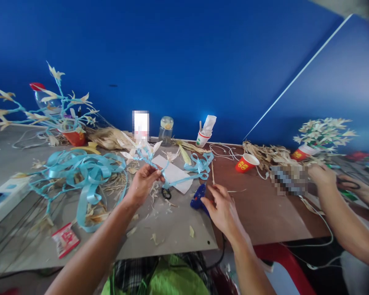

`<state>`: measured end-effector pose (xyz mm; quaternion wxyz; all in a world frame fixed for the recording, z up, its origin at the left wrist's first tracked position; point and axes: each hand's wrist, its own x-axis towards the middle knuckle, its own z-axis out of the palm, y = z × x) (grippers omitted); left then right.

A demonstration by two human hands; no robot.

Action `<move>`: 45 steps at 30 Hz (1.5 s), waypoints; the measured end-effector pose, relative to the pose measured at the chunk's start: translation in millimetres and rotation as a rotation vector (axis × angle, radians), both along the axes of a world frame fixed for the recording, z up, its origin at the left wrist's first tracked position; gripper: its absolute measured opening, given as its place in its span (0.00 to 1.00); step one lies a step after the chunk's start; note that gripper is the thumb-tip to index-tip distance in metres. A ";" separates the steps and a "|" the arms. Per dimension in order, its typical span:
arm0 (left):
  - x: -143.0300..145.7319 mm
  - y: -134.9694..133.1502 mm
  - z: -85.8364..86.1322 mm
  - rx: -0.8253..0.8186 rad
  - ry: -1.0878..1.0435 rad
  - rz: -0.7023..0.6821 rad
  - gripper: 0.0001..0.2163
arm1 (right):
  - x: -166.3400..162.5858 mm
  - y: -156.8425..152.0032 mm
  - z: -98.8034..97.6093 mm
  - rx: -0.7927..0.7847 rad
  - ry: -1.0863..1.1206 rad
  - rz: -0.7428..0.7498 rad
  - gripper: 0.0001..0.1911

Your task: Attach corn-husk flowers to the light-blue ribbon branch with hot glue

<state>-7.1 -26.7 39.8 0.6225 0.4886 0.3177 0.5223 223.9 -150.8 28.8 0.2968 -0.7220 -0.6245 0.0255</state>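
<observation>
My left hand (144,182) pinches the stem of a branch of pale husk flowers (146,151) wrapped in light blue ribbon. A tail of the blue ribbon (184,179) runs from the branch to the right, towards a loose curl on the table. My right hand (223,207) is over the dark blue glue gun (198,197), with thumb and fingers apart. Whether its fingertips touch the glue gun I cannot tell. Under the branch lie a white sheet of paper (178,176) and the black handle of scissors (166,193), partly hidden.
Loose blue ribbon (70,168) heaps at the left, near a red snack packet (65,240) and a power strip (7,196). Flower branches stand in a red cup (75,138). A paper cup (247,163) stands right of centre. Another person's hands (322,176) work at the right.
</observation>
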 end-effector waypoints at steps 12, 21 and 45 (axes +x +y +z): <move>5.4 -5.4 2.0 0.173 0.333 0.250 0.01 | -116.5 83.0 20.9 0.125 0.749 0.125 0.08; 9.1 -5.1 1.0 0.208 0.408 0.291 0.04 | -120.4 85.9 10.9 0.219 0.969 0.093 0.09; 7.5 -6.5 1.3 0.600 0.713 0.215 0.05 | -114.6 85.2 11.8 0.090 0.942 0.036 0.09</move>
